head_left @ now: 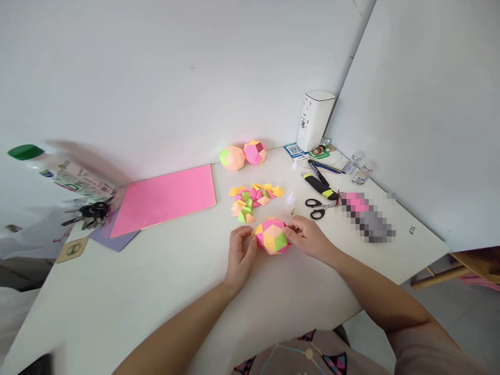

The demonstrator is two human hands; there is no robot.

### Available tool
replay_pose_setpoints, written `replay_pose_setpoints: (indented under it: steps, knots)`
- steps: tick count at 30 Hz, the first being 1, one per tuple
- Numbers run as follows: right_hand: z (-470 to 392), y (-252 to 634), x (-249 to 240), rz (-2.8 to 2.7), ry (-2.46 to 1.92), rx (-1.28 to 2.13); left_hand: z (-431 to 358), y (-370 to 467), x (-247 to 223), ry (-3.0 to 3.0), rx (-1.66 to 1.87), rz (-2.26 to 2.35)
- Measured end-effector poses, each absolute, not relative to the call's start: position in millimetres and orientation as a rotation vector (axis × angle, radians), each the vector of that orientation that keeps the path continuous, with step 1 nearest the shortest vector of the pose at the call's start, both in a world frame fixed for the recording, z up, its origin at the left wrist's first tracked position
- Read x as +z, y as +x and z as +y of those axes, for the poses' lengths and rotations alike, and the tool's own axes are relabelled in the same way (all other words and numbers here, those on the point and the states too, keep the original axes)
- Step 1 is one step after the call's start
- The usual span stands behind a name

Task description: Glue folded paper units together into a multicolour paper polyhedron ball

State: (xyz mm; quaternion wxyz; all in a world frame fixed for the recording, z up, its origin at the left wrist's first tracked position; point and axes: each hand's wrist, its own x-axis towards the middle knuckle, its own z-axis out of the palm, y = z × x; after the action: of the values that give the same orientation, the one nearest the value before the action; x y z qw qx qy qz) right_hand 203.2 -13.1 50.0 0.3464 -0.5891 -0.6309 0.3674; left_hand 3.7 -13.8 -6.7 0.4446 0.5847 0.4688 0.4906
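One green-capped bottle (74,176) at the far left, near what look like keys (92,212); then a pink sheet (167,200) flat on the bench (164,281). Left hand (239,256) touching the left side of a multicoloured paper ball (272,238), thumb and fingers apart. Folded pieces (253,198) just beyond. Ball between both hands, on or just above the bench, hard to tell which. Right hand (310,237) pinching its right edge. Farther right, black-handled scissors (317,213) and two glass jars (363,174).

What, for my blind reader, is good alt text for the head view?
A left hand and right hand hold a colourful paper ball at a white table. Beyond it lie folded paper pieces and two more balls; pink paper lies left, scissors right.
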Motion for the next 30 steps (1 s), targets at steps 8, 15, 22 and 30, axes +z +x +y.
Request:
replay_pose_setpoints:
  steps: [8, 15, 22, 30]
  knots:
    - [-14.4, 205.5, 49.6, -1.403, -1.422, 1.642, -33.9, 3.0, 7.5, 1.571, 0.977, 1.221]
    - [-11.2, 199.2, 40.7, -1.205, -1.197, 1.96, -36.0, 7.7, 12.9, 1.458, 0.895, 1.207]
    - [-14.2, 197.9, 46.8, -1.118, -1.131, 1.925, -32.3, 10.9, 14.6, 0.958, 0.848, 1.045]
    - [-20.8, 190.4, 46.1, -1.113, -1.115, 1.902, -32.4, 21.1, 20.3, 0.463, 0.706, 0.368]
